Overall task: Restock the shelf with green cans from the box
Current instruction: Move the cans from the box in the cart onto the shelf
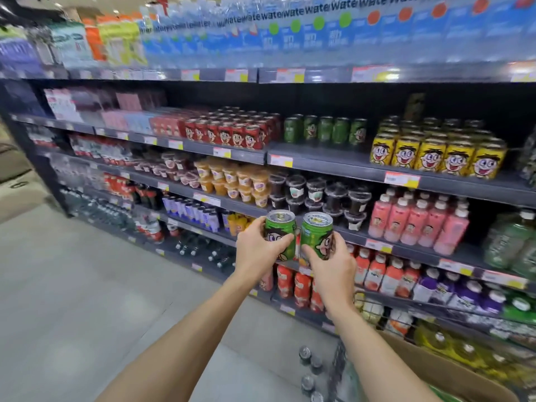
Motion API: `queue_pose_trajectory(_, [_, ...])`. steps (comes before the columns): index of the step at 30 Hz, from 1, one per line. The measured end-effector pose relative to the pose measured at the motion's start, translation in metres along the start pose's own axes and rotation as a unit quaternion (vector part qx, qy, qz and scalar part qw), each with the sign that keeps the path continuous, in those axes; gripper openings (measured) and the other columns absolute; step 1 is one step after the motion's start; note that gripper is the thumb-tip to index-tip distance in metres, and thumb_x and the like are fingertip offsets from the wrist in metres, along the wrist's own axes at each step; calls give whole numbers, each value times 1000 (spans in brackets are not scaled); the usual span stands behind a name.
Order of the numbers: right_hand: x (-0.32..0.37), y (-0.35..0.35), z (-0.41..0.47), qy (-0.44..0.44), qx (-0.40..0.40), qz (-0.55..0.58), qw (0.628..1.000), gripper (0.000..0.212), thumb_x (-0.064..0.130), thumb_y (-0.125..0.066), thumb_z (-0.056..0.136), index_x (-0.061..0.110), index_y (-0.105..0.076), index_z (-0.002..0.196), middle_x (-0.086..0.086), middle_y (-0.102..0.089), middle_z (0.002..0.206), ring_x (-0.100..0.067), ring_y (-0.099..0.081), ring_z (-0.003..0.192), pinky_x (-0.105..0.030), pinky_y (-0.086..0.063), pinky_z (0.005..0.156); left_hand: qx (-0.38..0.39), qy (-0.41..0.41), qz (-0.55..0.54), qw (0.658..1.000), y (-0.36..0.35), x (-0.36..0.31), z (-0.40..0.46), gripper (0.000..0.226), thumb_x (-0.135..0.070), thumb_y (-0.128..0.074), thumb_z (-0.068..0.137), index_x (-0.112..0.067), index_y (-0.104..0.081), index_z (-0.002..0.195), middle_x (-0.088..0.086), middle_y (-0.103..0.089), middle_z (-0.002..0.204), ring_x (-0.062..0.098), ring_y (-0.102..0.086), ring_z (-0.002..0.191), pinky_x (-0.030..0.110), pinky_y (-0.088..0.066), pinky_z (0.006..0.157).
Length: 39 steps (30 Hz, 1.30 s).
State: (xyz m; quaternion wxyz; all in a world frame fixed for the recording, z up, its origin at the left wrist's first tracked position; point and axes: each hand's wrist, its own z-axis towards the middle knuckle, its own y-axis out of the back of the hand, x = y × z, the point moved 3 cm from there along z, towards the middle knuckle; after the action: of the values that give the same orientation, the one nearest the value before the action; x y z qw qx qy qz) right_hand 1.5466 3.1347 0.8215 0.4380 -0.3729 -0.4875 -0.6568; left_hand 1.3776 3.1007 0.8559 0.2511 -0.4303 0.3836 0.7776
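Now, hands: both up at frame centre, side by side.
L hand: fingers wrapped round green can, upright.
R hand: gripping 2nd green can, upright; cans almost touching.
Shelf row of green cans: upper centre, betw red cans & yellow cans.
Cardboard box: lower right corner.

Two green cans with a cartoon face are held upright side by side in front of the shelves, the left can and the right can close together, tops showing. A row of five matching green cans stands upright on the dark shelf, between red cans and yellow cans. The cardboard box sits open at the lower right.
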Motion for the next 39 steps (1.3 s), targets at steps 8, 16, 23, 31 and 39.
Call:
queue_pose_trajectory(8, [12, -40, 46, -23, -24, -26, 999, 73, 50, -77, 74, 27, -49, 137, 5, -64, 119, -17, -55, 116, -37, -47, 95, 19, -20, -14, 1000, 19, 12, 66, 38, -43, -81, 68, -49, -52, 91, -57, -50, 79, -30, -50, 83, -5, -37, 65])
queue_pose_trajectory(16, [12, -62, 138, -13, -85, -28, 996, 71, 49, -77, 76, 23, -51, 137, 13, -58, 107, -13, -53, 109, -28, -41, 85, 59, -23, -33, 997, -12, 25, 154, 54, -49, -82, 66, -36, -58, 113, -34, -59, 92, -16, -56, 91, 0, -41, 71])
queue_pose_trajectory(23, [18, -88, 248, 7, -122, -1, 993, 54, 44, -79, 72, 28, -60, 120, 19, -63, 92, -4, -57, 89, -20, -44, 74, 71, -52, -32, 996, -44, 14, 267, 38, -37, -85, 68, -45, -54, 88, -44, -57, 72, -29, -52, 81, -5, -36, 65])
queue_pose_trajectory(31, [20, -116, 362, -3, -129, 1, 992, 63, 47, -81, 66, 25, -60, 121, 17, -62, 93, -12, -60, 100, -28, -46, 80, 78, -75, -50, 993, -90, 10, 374, 38, -37, -84, 67, -32, -65, 99, -21, -70, 90, -15, -61, 85, 9, -48, 75])
queue_pose_trajectory(39, [17, -150, 416, -17, -103, -46, 993, 58, 42, -82, 66, 19, -60, 115, 0, -67, 106, -21, -59, 107, -40, -52, 89, 96, -39, -61, 993, -123, 30, 436, 75, -39, -84, 67, -12, -57, 132, -1, -67, 119, 9, -62, 108, 34, -51, 95])
